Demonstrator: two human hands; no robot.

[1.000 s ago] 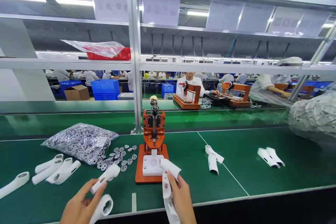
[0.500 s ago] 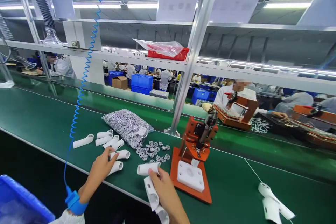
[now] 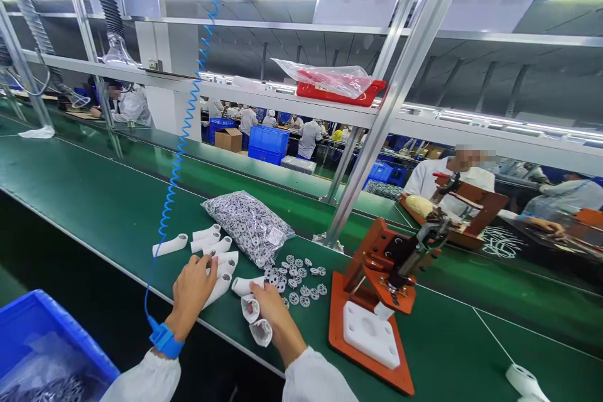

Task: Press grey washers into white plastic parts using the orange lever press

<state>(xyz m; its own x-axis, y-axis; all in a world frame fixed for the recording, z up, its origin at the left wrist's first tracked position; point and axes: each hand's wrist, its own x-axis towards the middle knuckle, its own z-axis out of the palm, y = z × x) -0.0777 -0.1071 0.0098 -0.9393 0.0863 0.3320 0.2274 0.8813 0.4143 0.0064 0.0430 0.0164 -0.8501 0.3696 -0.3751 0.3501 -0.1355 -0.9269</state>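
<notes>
- With twelve o'clock pointing straight away from the person, the right hand [image 3: 272,314] pinches a cluster of three white tubes [image 3: 242,287] between thumb and fingers; one lies crosswise at the thumb, and two hang below it with open ends showing.
- The left hand [image 3: 194,289] is at about ten o'clock from the right one, its fingertips against a white sleeve piece [image 3: 229,258]; whether that grip is closed on the piece or only resting there, I cannot tell.
- Just beyond the left hand, at one o'clock, more white pieces [image 3: 206,239] lie close together on the green tabletop [image 3: 108,201]; a lone white piece [image 3: 170,245] lies at eleven o'clock.
- A clear bag [image 3: 247,226] full of grey discs sits at eleven o'clock from the right hand, and loose grey discs [image 3: 293,276] lie scattered near it at one to two o'clock.
- The orange press [image 3: 368,264] stands at three o'clock from the right hand, with a white block [image 3: 370,334] on its base.
- A blue band [image 3: 166,340] circles the left wrist; its coiled blue cord [image 3: 178,163] rises toward twelve.
- A blue bin [image 3: 61,336] stands at eight o'clock from the left hand.
</notes>
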